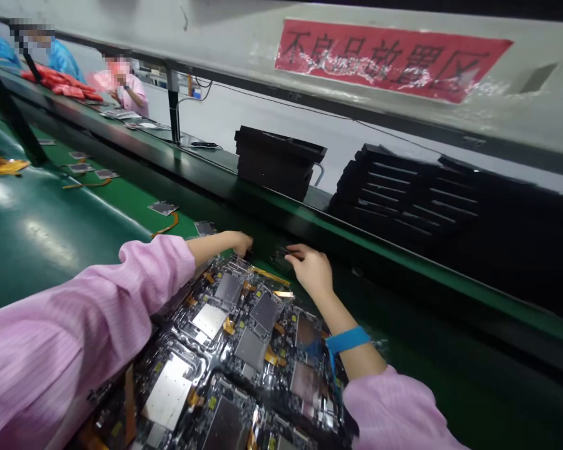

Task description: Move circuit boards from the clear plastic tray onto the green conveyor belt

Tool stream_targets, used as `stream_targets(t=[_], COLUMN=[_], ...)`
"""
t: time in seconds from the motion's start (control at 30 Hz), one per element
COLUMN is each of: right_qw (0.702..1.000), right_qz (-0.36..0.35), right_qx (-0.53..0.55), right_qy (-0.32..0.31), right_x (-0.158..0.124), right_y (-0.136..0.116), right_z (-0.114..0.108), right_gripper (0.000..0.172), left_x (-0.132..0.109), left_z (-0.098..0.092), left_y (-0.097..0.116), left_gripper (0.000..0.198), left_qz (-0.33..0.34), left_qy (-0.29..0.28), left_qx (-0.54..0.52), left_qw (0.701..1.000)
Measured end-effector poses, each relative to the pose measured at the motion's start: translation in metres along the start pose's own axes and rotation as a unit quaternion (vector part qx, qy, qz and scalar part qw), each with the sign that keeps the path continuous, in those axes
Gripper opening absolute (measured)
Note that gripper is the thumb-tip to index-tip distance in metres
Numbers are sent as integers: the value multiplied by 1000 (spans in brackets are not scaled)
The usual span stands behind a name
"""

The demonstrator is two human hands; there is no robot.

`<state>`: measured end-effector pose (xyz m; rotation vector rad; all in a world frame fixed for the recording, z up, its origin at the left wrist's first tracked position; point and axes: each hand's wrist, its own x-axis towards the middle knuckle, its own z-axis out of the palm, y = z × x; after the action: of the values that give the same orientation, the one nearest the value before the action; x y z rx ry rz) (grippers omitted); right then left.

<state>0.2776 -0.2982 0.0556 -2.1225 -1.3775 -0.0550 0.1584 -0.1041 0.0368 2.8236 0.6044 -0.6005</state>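
Boards (251,347) lie in rows in a glossy clear tray (212,359), right below and between the two forearms; call the tray's middle the clock's centre. From here the likeliest trouble looks like a snag: the blue strap (348,339) at the right wrist trails a loose end over the boards at two o'clock, and it might catch a corner or one of the orange ribbons (274,357) if that arm were pulled back fast. The left sleeve (136,294), close along the tray at ten o'clock, could likewise brush boards out of line. A slip of the right fingers might drop the small dark piece (280,254) onto the green surface beyond the tray, and pressing on the tray's far end could shift the boards against one another. As for the hands, the left hand (241,241) is at twelve o'clock, just past the far end, its fingers bent downward; whether they grip anything, I cannot tell. The right hand (313,270), at one o'clock, has thumb and forefinger pinched on that piece, too blurred to name. Most boards thus lie nearer the wearer than either hand. Loose boards (163,207) rest well apart at eleven o'clock.
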Motion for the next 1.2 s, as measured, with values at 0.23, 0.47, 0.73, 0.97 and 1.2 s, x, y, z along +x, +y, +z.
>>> stream_targets(t=[0.23, 0.47, 0.73, 0.97, 1.2], right_qw=[986, 974, 908, 845, 898], right_qz=[-136, -213, -92, 121, 51], right_qx=[-27, 61, 252, 306, 200], right_qy=[91, -48, -321, -422, -388], right_x=[-26, -92, -170, -178, -187], right_y=[-48, -118, -178, -188, -185], right_z=[-71, -113, -60, 19, 44], right_gripper=[7, 27, 18, 42, 37], left_x=[-9, -53, -186, -349, -444], left_z=[-9, -39, -19, 90, 172], left_y=[-2, -38, -119, -130, -103], left_gripper=[46, 43, 27, 38, 29], left_qz=[36, 47, 57, -35, -115], left_qy=[22, 215, 545, 672, 748], left_qx=[-67, -141, -298, -328, -273], left_qw=[997, 965, 781, 663, 594])
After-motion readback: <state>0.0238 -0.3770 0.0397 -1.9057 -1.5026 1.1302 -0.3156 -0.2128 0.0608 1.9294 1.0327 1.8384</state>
